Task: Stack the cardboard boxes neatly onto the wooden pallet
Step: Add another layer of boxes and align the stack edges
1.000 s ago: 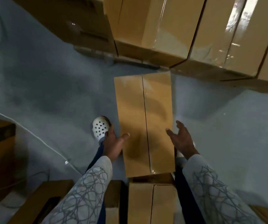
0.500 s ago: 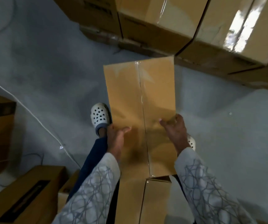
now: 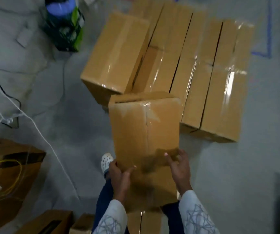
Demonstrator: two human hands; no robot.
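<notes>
I hold a long taped cardboard box [image 3: 144,132] in front of me, lifted off the floor and pointing away. My left hand [image 3: 119,174] grips its near left edge. My right hand [image 3: 179,168] grips its near right side, fingers on top. Ahead lies a row of several taped boxes [image 3: 203,73] side by side, hiding whatever is under them. One more box [image 3: 115,54] sits on top at the left end of that row. The held box's far end overlaps the near edge of the row in view.
Another box [image 3: 146,222] sits at my feet below the held one. Dark-printed cartons [image 3: 9,169] stand at the left and bottom left [image 3: 48,223]. White and black cords [image 3: 26,115] trail over the grey floor. A green-black pack with a blue lid [image 3: 65,22] stands far left.
Both hands closed onto the box and lifted it from the floor. My view rose, bringing the whole row of stacked boxes into sight.
</notes>
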